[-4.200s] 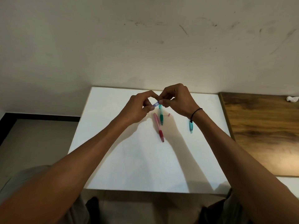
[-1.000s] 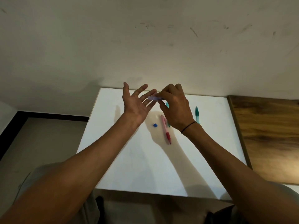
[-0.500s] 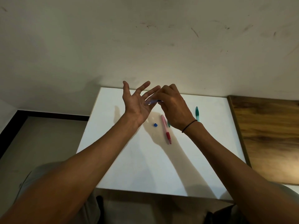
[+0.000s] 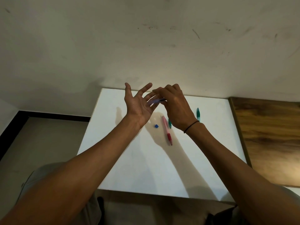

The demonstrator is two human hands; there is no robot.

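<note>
left hand (image 4: 138, 108) opened | cap (image 4: 156, 126) beside red pen (image 4: 167, 129) | green pen (image 4: 170, 124) half-hidden

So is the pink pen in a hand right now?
No, the pink pen lies flat on the white table; the right hand pinches a bluish pen.

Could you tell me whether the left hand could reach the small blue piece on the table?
Probably yes. The left hand is open and holds nothing, and the small blue piece lies bare on the white table close beside its wrist, apart from the pink pen, with nothing between.
</note>
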